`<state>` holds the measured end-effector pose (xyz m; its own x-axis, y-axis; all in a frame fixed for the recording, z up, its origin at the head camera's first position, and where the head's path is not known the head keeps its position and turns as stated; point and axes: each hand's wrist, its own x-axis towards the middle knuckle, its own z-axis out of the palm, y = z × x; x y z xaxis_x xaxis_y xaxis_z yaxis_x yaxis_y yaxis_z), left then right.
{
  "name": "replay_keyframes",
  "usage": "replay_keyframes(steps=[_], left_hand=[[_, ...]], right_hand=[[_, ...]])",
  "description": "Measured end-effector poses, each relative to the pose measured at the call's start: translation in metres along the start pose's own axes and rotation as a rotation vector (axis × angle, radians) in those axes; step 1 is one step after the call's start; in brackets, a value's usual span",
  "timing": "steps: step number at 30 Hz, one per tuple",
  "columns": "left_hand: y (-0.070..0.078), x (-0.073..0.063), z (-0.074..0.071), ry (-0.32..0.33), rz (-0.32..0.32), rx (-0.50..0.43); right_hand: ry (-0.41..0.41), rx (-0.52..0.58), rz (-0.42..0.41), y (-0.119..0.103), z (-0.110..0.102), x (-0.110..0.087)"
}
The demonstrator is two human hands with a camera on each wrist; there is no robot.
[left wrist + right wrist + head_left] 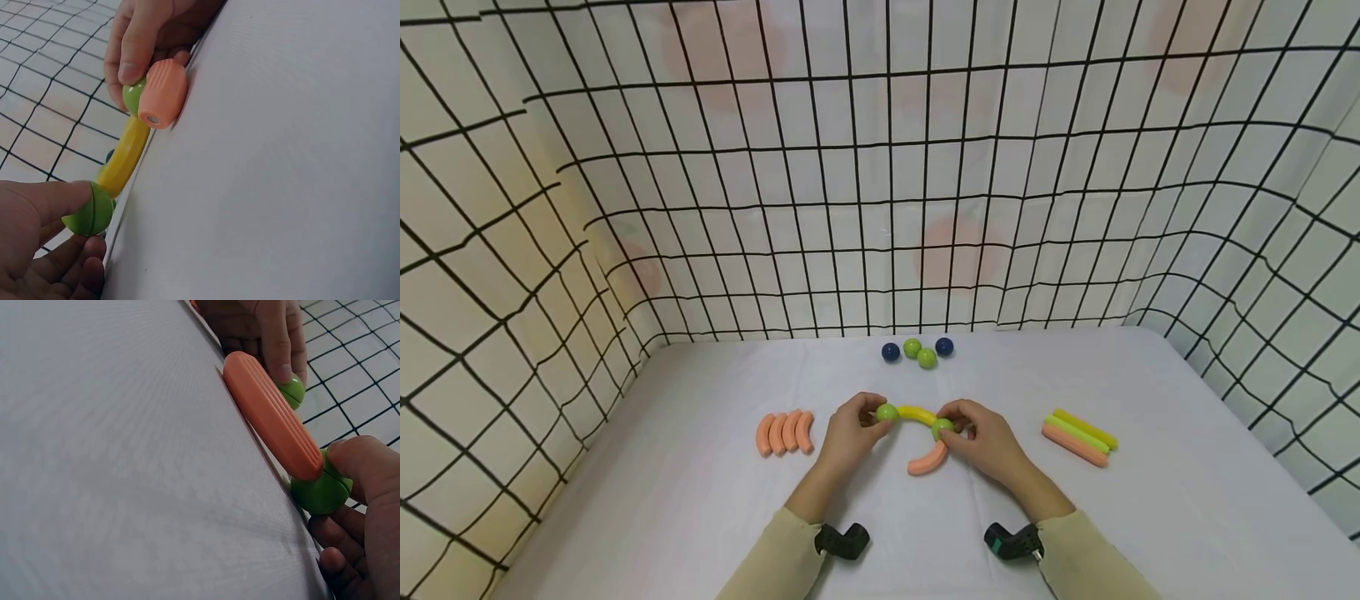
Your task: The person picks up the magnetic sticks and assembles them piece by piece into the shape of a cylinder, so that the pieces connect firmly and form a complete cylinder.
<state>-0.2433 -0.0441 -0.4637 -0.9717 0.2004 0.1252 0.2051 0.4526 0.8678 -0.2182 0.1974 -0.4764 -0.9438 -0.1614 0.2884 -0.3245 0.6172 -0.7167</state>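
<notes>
A curved yellow rod (916,413) spans two green balls, with an orange curved rod (927,460) joined at the right one. My left hand (852,427) pinches the left green ball (89,209) between thumb and fingers, where the yellow rod meets it. The right green ball (320,492) is pinched by my right hand (988,437). From that ball the orange rod bends back toward me and to the left, its free end showing a small metallic dot in the left wrist view. The joined pieces lie low over the white table.
Several curved orange rods (784,432) stand in a row at the left. To the right lie straight yellow, green and orange rods (1078,437). Two blue balls and two green balls (927,358) sit at the back, before a black grid net (887,200) around the table (647,500).
</notes>
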Motion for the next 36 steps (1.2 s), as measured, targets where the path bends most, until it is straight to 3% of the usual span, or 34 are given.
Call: replay_keyframes(steps=[11,21,31,36], left_hand=[[-0.0036,0.0005,0.0012,0.05,0.036,0.038],[-0.0059,0.0005,0.0035,0.094,-0.017,-0.012],[-0.008,0.0019,0.0033,0.109,-0.021,-0.034],[-0.0045,0.0059,0.0014,0.089,-0.088,-0.111]], right_hand=[[-0.008,0.011,0.025,-0.0001,0.0002,0.0011],[-0.014,-0.006,0.016,0.0,-0.0002,0.0008],[0.01,-0.093,0.011,0.0041,-0.003,0.0005],[0.003,-0.1,0.034,0.0044,-0.0071,0.0001]])
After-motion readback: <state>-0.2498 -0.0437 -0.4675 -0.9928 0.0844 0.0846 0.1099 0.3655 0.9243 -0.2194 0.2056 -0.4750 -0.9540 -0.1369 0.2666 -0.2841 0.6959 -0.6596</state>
